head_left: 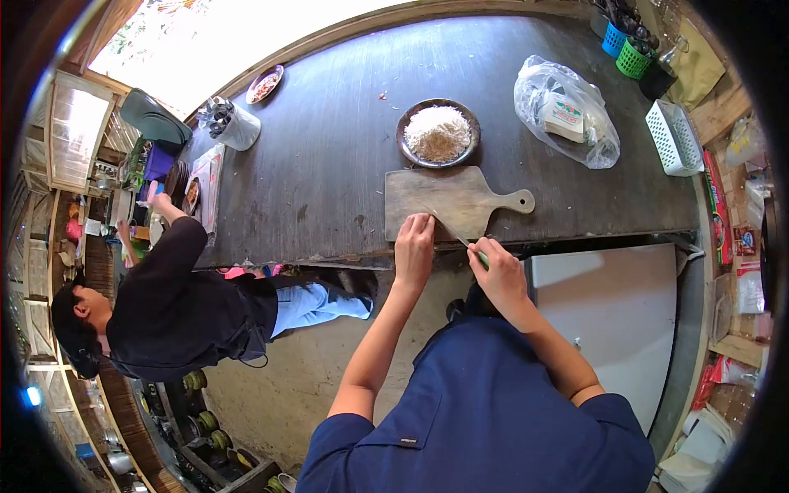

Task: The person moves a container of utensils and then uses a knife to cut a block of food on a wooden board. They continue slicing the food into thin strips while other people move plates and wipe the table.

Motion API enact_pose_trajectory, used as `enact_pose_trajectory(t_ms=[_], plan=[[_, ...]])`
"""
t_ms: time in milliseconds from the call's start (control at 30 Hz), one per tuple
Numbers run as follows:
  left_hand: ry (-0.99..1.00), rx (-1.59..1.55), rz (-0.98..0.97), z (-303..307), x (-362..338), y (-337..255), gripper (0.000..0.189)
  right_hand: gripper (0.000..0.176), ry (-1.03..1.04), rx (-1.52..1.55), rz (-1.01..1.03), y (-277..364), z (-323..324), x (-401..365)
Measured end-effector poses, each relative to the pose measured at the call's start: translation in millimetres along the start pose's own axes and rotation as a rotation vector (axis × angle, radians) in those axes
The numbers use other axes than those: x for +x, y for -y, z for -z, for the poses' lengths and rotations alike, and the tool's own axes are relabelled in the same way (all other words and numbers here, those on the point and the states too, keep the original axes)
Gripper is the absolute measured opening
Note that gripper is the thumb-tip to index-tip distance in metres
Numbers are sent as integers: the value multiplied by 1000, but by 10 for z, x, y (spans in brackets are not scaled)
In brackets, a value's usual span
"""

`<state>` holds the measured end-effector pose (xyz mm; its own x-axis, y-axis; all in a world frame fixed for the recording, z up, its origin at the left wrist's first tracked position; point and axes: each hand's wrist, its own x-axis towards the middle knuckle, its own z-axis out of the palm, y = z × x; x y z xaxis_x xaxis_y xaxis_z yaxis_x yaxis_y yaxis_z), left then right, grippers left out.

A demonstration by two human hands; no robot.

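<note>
My right hand [501,278] is wrapped round the green handle of a knife [456,233]. Its blade slants up and left over the wooden cutting board [460,185], close to the fingertips of my left hand [415,246]. Those fingers are bunched together and press down near the board's front edge. Whatever they pinch is hidden or too small to name. Just behind the board stands a dark-rimmed bowl [440,131] heaped with white, grain-like or shredded food, browner at the front.
A clear plastic bag [567,111] with a white packet lies to the right, near a white basket [674,138]. At left are a small plate [265,84] and a utensil container [238,127]. Another person [181,304] in black works at the table's left end.
</note>
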<state>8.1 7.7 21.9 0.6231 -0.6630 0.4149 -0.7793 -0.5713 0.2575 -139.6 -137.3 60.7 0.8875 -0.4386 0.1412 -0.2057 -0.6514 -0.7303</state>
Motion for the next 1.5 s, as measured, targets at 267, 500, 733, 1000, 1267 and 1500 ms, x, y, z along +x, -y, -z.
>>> enact_pose_trajectory(t_ms=[267, 500, 733, 1000, 1267, 1500], plan=[[43, -9, 14, 46, 36, 33, 30, 16, -16, 65, -7, -65, -88, -12], [-34, 4, 17, 20, 19, 10, 24, 20, -71, 75, -27, -79, -237, 240], [-50, 24, 50, -30, -15, 2, 24, 20, -49, 44, -56, -43, -119, 17], [-18, 45, 55, 19, -16, -8, 23, 21, -64, 44, -61, -54, -254, 200], [6, 77, 68, 30, -8, -45, 22, 21, -52, 53, -107, -61, -203, 50], [1, 121, 52, -5, -36, 7, 24, 21, -115, 54, -23, -47, -226, 173]])
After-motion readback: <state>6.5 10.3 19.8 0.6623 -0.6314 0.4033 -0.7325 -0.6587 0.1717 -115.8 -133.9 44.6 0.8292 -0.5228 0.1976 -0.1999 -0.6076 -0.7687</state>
